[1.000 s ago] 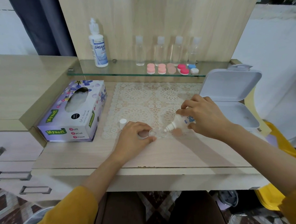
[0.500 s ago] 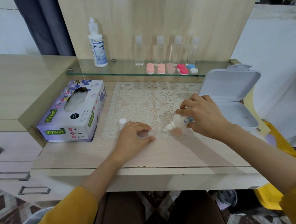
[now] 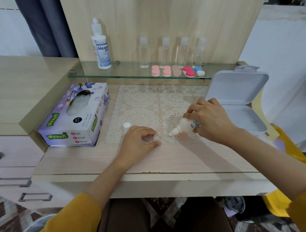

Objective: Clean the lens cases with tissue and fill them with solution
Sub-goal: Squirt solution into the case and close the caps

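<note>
Filling step. My left hand [image 3: 138, 141] pinches the clear lens case [image 3: 157, 138] flat on the surface [image 3: 181, 160], at the near edge of the lace mat [image 3: 142, 104]. My right hand [image 3: 209, 121] grips the small bottle [image 3: 184, 125], tilted, nozzle over an open well. I would squeeze gently, hold the nozzle off the plastic and stop below the rim. Count: one tissue box [image 3: 76, 118]; on the shelf [image 3: 126, 74], five capped cases [image 3: 166, 71] and four clear bottles [image 3: 164, 52].

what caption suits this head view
Right hand tips a small bottle over the clear lens case steadied by left hand.
</note>
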Available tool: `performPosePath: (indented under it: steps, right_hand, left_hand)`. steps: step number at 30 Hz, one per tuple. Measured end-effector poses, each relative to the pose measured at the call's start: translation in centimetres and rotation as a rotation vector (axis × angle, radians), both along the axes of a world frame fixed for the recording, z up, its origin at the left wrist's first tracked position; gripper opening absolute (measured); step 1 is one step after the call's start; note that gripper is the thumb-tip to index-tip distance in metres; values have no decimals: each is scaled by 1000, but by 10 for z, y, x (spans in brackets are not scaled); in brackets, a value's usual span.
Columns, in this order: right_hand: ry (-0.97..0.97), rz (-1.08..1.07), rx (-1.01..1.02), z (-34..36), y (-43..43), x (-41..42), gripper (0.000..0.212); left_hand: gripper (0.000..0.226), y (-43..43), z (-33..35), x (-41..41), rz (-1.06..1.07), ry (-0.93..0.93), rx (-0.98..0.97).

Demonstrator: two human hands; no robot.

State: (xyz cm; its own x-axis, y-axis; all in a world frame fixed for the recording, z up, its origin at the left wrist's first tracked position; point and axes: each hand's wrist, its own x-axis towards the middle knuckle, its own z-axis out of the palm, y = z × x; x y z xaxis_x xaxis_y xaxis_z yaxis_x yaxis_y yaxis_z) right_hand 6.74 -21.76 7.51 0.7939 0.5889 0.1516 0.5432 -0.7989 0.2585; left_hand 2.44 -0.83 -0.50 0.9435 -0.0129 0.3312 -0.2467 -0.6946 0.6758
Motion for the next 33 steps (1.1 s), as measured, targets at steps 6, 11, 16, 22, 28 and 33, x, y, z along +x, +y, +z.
performPosePath:
  steps: [6, 11, 16, 22, 28, 33]
  right_hand:
    - [26, -35, -42, -4, -3, 1, 52]
    - [147, -111, 370, -14, -8, 0, 51]
    - [275, -208, 955, -24, -5, -2, 45]
    - [242, -251, 1223, -46, 1, 4, 47]
    - [250, -255, 1288, -52, 1, 8, 59]
    - [230, -223, 1344, -58, 2, 5, 58]
  left_hand:
    - [28, -1, 0, 0, -3, -5, 1]
    - [30, -1, -2, 0, 4, -1, -7]
    - [41, -1, -3, -1, 4, -3, -19]
    - [31, 2, 1, -3, 62, -272, -44]
    - [27, 31, 7, 9, 224, -193, 80]
    - [34, 47, 7, 17, 226, 76, 107]
